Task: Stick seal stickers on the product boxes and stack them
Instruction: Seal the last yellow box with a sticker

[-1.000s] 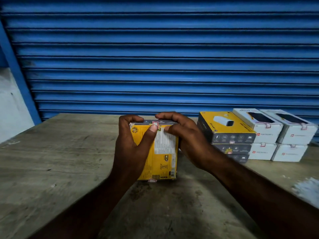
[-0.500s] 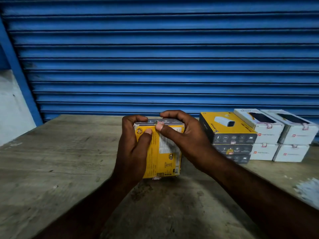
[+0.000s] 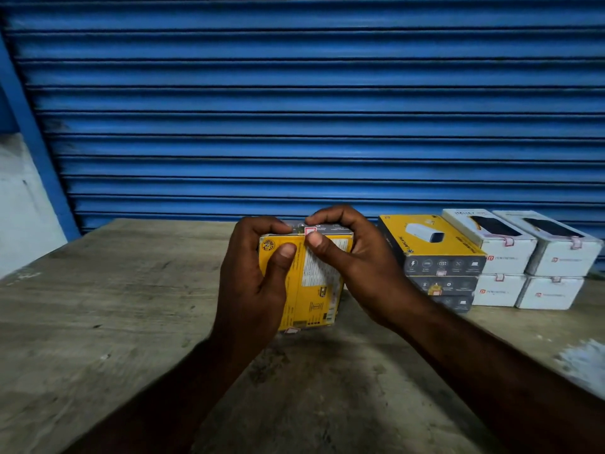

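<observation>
Two forearms rise from the bottom corners of the frame and meet at centre on a yellow box (image 3: 314, 290). The box stands on end low over the wooden table (image 3: 114, 306), long axis upright. Its printed yellow face is turned to the camera and its dark narrow end faces up. Whether its lower end rests on the wood cannot be told.

The left hand (image 3: 252, 290) grasps the box, fingers hooked over the top and thumb flat on the yellow face. The right hand (image 3: 360, 267) grasps it from the right, fingers curled over the top. Its thumb presses a seal sticker (image 3: 310, 231) folded across the top front edge. A second sticker (image 3: 292, 330) shows at the bottom edge.

Left of the box, worn wood runs wide to the table's left edge. On the right, only a narrow gap separates the right hand from a stack of yellow-and-dark boxes (image 3: 432, 257). White boxes (image 3: 530, 257) are stacked two high just beyond. A blue roller shutter (image 3: 294, 109) closes the back.
</observation>
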A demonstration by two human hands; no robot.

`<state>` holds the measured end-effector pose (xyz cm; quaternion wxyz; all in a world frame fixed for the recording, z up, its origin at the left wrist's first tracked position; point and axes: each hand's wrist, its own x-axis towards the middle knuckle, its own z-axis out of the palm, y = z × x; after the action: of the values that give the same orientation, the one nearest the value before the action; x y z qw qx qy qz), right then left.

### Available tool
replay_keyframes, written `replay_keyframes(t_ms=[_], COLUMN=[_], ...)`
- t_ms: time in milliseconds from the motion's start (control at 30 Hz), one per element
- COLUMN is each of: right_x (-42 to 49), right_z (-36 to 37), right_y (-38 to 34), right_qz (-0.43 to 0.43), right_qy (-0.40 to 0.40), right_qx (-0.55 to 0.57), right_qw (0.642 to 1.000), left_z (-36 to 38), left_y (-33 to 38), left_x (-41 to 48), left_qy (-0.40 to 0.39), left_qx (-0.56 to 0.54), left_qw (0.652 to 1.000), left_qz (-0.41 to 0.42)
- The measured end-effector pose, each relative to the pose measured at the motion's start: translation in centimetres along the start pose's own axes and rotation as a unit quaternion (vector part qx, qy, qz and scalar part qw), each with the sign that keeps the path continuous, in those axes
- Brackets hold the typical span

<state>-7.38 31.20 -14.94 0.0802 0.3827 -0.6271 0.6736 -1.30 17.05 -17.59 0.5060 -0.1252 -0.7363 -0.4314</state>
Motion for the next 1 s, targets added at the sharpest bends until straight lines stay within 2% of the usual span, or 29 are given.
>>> replay_keyframes(t_ms=[133,367,500,600,700,900,1000], right_x=[-0.5,-1.0,-0.6,-0.4,-0.3,-0.8,-0.6], right_z=[0.3,0.7,1.2,1.6,1.9,1.5,1.7], right_y=[-0.1,-0.2,-0.3,-0.4,-0.1,-1.3,-1.2], right_qz=[-0.004,0.041,0.102,0.116,0.091,0.077,0.087], right_qy=[0.012,0.037,0.041,0.077,0.117,0.036,0.054], right_qx=[0.015,0.052,0.153,0.199,0.186,0.161,0.145], right_qw=[1.0,0.997,0.982,0.97,0.971,0.983,0.984], left_z=[0.2,0.3,0.1,0.0,0.0,-0.5,-0.4], left_y=[0.1,0.1,0.0,0.0,0.1,-0.3,-0.2], left_x=[-0.2,-0.6,-0.7,-0.6,-0.5,0.0,0.1], left_qy=[0.005,0.01,0.014,0.011,0.008,0.009,0.008], left_qx=[0.008,0.019,0.038,0.052,0.052,0.013,-0.02], left_qw=[1.0,0.999,0.997,0.996,0.995,0.998,0.999], left_qz=[0.008,0.029,0.059,0.077,0.082,0.064,0.045])
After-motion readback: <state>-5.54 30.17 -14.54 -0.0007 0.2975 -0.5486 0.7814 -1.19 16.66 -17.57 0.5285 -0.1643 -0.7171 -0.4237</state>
